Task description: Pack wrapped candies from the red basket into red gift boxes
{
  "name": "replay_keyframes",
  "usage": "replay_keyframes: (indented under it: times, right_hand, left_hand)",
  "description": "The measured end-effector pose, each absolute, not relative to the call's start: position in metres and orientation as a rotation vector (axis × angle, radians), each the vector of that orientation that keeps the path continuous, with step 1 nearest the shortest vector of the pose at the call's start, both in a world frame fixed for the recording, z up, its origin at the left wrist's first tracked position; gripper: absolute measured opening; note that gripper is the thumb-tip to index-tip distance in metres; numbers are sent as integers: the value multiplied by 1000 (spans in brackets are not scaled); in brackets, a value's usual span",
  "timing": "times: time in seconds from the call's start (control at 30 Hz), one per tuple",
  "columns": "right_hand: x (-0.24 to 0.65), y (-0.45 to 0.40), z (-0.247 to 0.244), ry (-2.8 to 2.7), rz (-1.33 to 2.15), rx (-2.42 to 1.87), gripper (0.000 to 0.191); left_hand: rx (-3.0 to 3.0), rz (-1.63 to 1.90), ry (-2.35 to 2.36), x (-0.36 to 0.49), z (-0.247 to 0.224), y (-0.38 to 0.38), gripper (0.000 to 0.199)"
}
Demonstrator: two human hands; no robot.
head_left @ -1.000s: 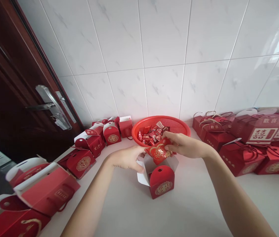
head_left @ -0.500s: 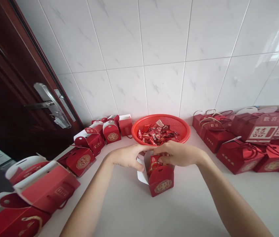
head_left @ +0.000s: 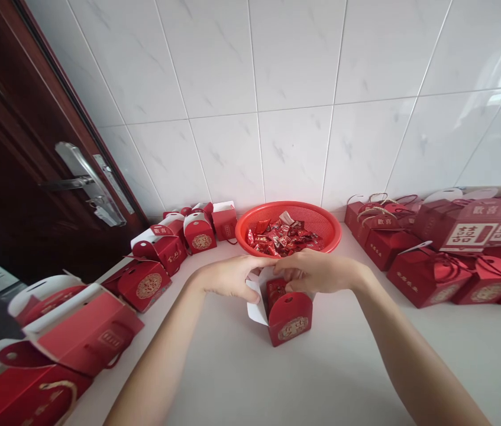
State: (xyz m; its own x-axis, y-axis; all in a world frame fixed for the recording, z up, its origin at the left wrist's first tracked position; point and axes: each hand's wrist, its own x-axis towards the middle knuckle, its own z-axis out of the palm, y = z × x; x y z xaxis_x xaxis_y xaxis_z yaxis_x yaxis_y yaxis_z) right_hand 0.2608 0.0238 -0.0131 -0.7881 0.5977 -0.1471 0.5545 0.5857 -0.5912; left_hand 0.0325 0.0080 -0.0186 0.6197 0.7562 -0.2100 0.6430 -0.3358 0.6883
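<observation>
While my left fingers (head_left: 251, 293) grip the open box (head_left: 293, 325) on the counter (head_left: 232, 373) by its flap (head_left: 257, 312), my right fingers (head_left: 293, 286) reach inside to a packet (head_left: 275, 289), grip unconfirmed; pressing hard could crush the box.

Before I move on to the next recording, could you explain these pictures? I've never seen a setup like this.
There is no machine here: the arms belong to a person working with bare hands. One camera, worn on the head, looks forward and down. On the pale surface stands an open red box. The left hand steadies its white side flap. The right hand reaches into it, fingers at a red packet; whether they grasp it is hard to tell. Just behind is a red basket of small wrapped pieces. More red boxes stand on both sides.
</observation>
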Motion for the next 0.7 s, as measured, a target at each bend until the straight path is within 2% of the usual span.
replay_keyframes:
  times: [0.23,0.43,0.5,0.6,0.7]
  right_hand:
    - [273,22,-2,-2725,1053,-1080,64]
    - [283,16,5,-2701,887,-1178,74]
    - [283,11,8,-2686,820,-1211,72]
    - [282,5,11,-2677,738,-1226,60]
    - [281,1,13,-2686,688,-1238,51]
  left_hand:
    - [2073,187,1074,32,-19,10,73]
    - [2106,215,1031,31,-22,11,66]
    - [2103,234,1072,32,-19,10,59]
    - [2098,227,1130,31,-13,8,47]
    - [2101,175,1156,31,-8,7,47]
